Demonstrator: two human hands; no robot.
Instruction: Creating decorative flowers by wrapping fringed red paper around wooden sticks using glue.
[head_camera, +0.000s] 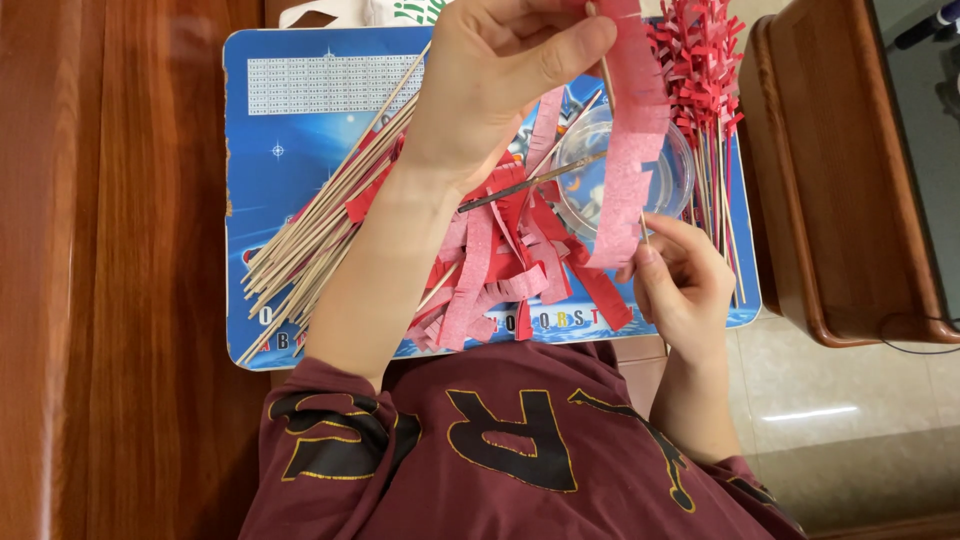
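Presently, the left hand (500, 80), at the top centre of the frame, is closed in a pinch on the upper end of a thin wooden skewer (606, 72) together with the top of a long pink fringed crepe-paper strip (632, 150). The right hand (685, 285), at lower right of centre, pinches the skewer's lower end, where the strip's free end hangs. The strip curves between the two hands, above the board.

Risks, as judged: the paper looks thin and cut into fringe, so a hard pull could tear it; a loose pinch at the top could let the strip slip off the skewer; the skewer may snap if bent.

Directly beneath the strip sits a clear round shallow dish (672, 172); its contents appear colourless and cannot be identified. A dark slender brush (525, 185) rests on its left rim, and the hanging strip could dip into it.

The blue printed rectangular board (300, 130) also carries a pile of bare wooden sticks (315, 240) at left, loose red and pink fringed strips (500, 275) at centre, and finished red-fringed sticks (700, 60) at upper right.
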